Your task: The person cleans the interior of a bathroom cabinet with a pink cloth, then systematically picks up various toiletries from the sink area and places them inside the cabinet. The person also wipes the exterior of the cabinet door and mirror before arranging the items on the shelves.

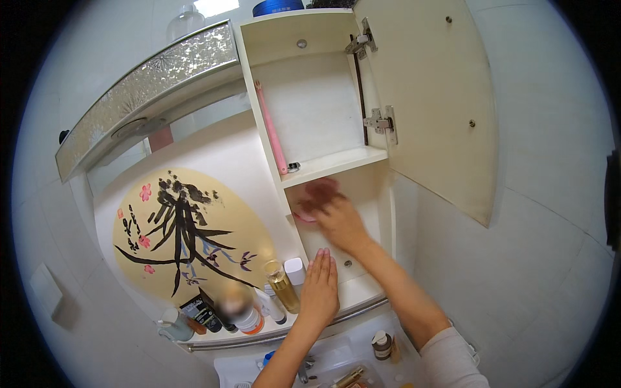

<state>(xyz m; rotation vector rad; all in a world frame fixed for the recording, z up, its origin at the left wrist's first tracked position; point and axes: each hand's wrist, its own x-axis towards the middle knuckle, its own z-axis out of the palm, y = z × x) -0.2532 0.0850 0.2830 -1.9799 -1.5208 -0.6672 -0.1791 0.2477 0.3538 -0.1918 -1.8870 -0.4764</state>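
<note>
My right hand (342, 223) reaches into the lower compartment of the white wall cabinet (335, 167), its fingers on a dark pink cloth-like item (321, 191), blurred by motion. Whether the fingers grip it or press on it does not show. A pink curved edge (305, 218) lies beneath those fingers. My left hand (321, 279) is held flat with its fingers together, near the compartment's lower left corner, and nothing shows in it. Beside it stand a white-capped container (294, 271) and a gold bottle (282, 286). A pink toothbrush (272, 131) leans in the upper compartment.
The cabinet door (436, 97) hangs open at the right. Tubes and jars (250, 317) line the shelf at the left, above a metal rail (262, 340). Below is a washbasin (335, 347) with a faucet (303, 371) and a dark pump bottle (382, 345).
</note>
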